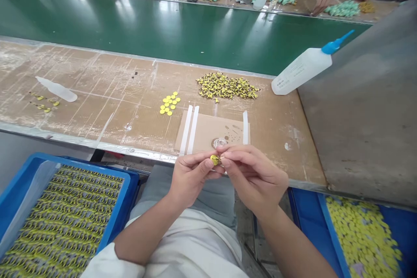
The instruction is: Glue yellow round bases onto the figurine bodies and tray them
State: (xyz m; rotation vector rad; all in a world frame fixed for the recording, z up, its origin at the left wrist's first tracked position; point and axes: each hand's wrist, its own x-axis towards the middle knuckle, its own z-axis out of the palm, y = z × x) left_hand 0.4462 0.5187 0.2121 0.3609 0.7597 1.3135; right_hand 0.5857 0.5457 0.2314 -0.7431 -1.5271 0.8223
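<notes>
A small yellow disc (214,159) with a dark and yellow piece on it is pinched between the fingertips of my left hand (192,177). My right hand (256,178) meets it from the right, thumb and forefinger closed on the small piece at the disc's edge. Both hands are over the table's front edge, just below a taped cardboard sheet (211,132). Behind the sheet lies a pile of small yellow and dark pieces (226,87). Several flat yellow discs (169,103) lie to its left.
A white bottle (302,69) leans by the metal panel (365,108) at right. Blue trays (128,186) of yellow pieces flank my lap. Several joined pieces (47,110) lie far left by a clear bottle (57,89). People's hands work beyond the green belt (137,26).
</notes>
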